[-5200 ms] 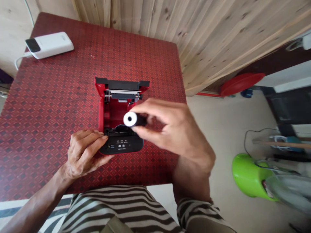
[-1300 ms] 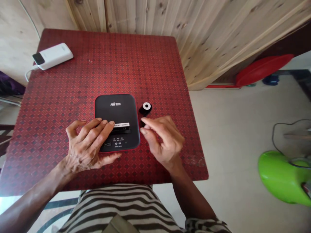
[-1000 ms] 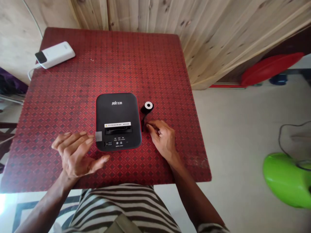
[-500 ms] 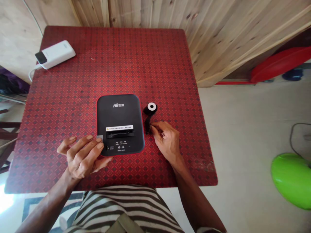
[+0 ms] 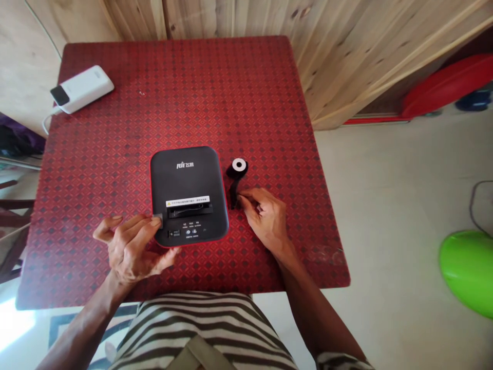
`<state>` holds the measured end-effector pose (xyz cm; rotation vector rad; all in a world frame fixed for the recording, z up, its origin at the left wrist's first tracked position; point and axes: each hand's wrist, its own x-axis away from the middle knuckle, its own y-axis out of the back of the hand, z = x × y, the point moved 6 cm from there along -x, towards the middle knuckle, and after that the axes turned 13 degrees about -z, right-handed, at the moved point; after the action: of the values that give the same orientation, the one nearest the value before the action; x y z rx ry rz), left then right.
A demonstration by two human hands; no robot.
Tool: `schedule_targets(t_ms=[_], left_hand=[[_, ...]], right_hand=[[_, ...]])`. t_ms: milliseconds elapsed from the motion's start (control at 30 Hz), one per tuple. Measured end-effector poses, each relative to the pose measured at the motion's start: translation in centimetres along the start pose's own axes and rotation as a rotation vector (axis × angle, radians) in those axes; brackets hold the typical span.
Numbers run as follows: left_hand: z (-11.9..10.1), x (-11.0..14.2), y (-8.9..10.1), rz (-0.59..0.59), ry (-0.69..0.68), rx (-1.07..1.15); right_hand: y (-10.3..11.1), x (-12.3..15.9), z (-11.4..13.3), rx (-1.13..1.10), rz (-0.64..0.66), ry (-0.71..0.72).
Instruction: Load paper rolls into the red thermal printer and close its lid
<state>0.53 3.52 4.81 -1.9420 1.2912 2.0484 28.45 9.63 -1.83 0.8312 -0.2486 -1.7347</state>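
Note:
A receipt printer (image 5: 188,185), black on top with red sides, lies on the table with its cover closed. My left hand (image 5: 131,246) grips its near left corner, a fingertip on the small grey tab (image 5: 158,221) and the thumb by the front edge. To the printer's right stands a small roll of paper (image 5: 239,167), dark outside with a white end and a dark core. Its loose dark strip (image 5: 233,194) trails toward me. My right hand (image 5: 267,213) is closed, thumb and forefinger pinching the strip near its end; the other fingers are curled under.
The red patterned table (image 5: 185,103) carries a white power bank (image 5: 84,88) with a cable at its far left. Wooden planks (image 5: 231,18) rise behind. A green plastic object (image 5: 468,272) stands on the floor to the right, and a red round item (image 5: 449,85) leans farther back.
Earlier the printer was open and my right hand held the roll above it. Now its cover is shut and the roll stands beside it. My left hand lifted off, then returned to the tab.

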Motion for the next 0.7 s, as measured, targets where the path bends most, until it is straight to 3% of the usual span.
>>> schedule_targets(t_ms=[233, 333, 433, 567, 700], left_hand=[[0.1, 0.2, -0.1, -0.002, -0.026, -0.01], [0.4, 0.4, -0.3, 0.002, -0.011, -0.003], [0.5, 0.5, -0.2, -0.032, -0.023, -0.012], [0.7, 0.9, -0.4, -0.017, -0.013, 0.017], [0.8, 0.9, -0.6, -0.013, -0.007, 0.047]], right_hand=[[0.3, -0.2, 0.4, -0.015, 0.012, 0.007], [1.7, -1.0, 3.6, -0.046, -0.018, 0.121], [2.2, -2.6, 8.9, -0.039, 0.008, 0.376], [-1.9, -5.2, 14.0, 0.131, 0.33, 0.566], [-6.7, -6.9, 14.8, 0.408, 0.555, 0.551]])
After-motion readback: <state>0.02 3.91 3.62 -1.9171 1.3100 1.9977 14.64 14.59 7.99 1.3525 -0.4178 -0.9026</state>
